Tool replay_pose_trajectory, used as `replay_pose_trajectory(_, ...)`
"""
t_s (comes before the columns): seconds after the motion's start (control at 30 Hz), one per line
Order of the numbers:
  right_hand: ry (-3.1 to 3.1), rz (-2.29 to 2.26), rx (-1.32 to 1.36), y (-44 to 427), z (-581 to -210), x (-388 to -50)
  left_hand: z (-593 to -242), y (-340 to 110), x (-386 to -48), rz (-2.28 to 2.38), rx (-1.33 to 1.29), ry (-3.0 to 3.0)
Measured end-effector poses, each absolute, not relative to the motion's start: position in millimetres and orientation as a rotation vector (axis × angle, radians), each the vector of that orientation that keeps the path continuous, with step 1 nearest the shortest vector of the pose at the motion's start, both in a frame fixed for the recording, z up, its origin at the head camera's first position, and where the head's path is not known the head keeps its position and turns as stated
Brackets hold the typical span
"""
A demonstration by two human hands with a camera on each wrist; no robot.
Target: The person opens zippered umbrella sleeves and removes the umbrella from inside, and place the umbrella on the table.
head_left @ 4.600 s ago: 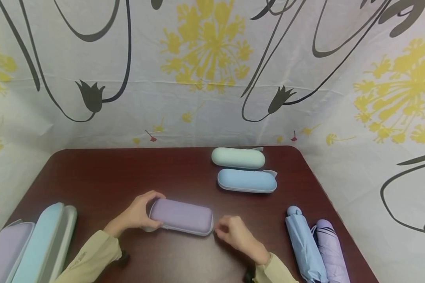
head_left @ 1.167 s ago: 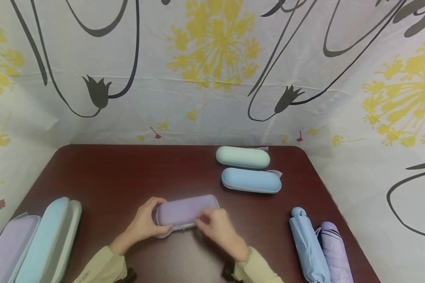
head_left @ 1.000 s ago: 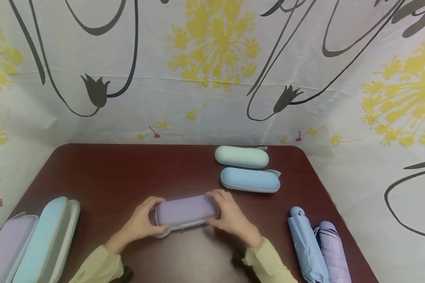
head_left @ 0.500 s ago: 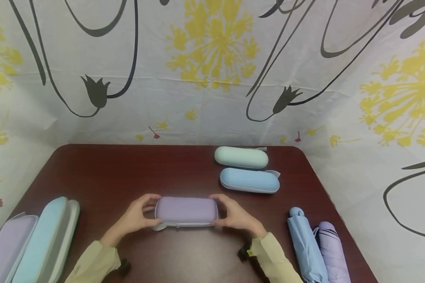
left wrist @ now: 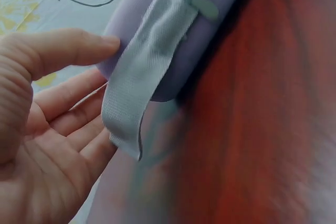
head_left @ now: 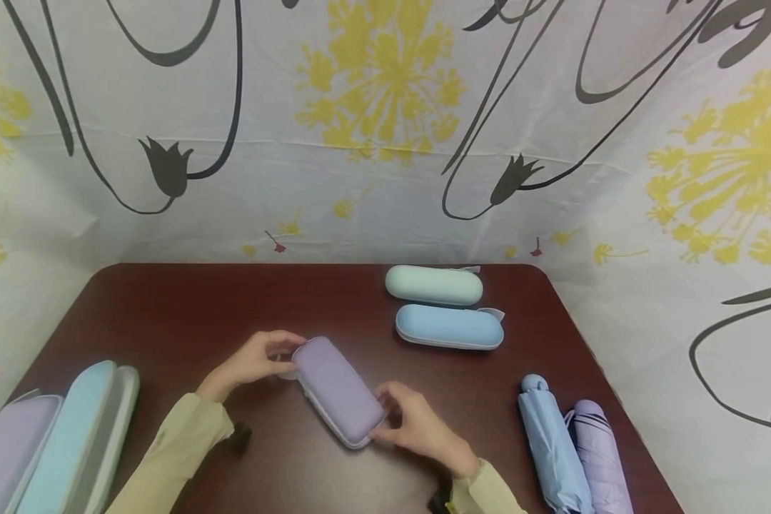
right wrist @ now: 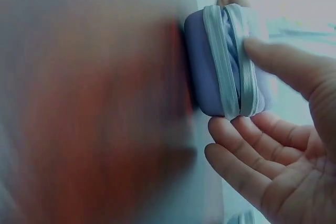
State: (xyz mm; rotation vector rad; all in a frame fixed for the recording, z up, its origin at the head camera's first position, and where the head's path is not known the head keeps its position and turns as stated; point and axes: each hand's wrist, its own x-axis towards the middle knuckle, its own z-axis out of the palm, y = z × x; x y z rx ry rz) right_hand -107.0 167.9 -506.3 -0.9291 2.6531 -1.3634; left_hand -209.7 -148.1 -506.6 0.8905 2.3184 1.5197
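Observation:
A purple zip case point(head_left: 339, 391) lies slanted on the table, its right end nearer me. My left hand point(head_left: 257, 363) pinches its far left end between thumb and fingers. In the left wrist view, a grey fabric strap point(left wrist: 139, 72) hangs from that end beside a zipper pull point(left wrist: 202, 1). My right hand point(head_left: 420, 425) holds the near right end. There, the right wrist view shows the zipper point(right wrist: 220, 61) parted, with folded purple material point(right wrist: 232, 59) in the gap. The case's underside is hidden.
A pale green case point(head_left: 433, 285) and a blue case point(head_left: 450, 327) lie at the back right. A folded blue umbrella point(head_left: 555, 442) and a folded purple umbrella point(head_left: 600, 457) lie at the right. Open cases, one purple point(head_left: 16, 450) and one light blue point(head_left: 67, 435), stand at the left edge.
The right hand came off the case's front edge onto its right end, so both hands hold it. The case then turned from level to slanted, left end farther away, right end nearer.

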Motion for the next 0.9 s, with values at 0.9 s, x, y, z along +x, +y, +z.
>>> replay_pose_trajectory(0.9,2.748,-1.566,-0.787,147,-501,-99,-480,-59,-151,1.145,0.383,3.129)
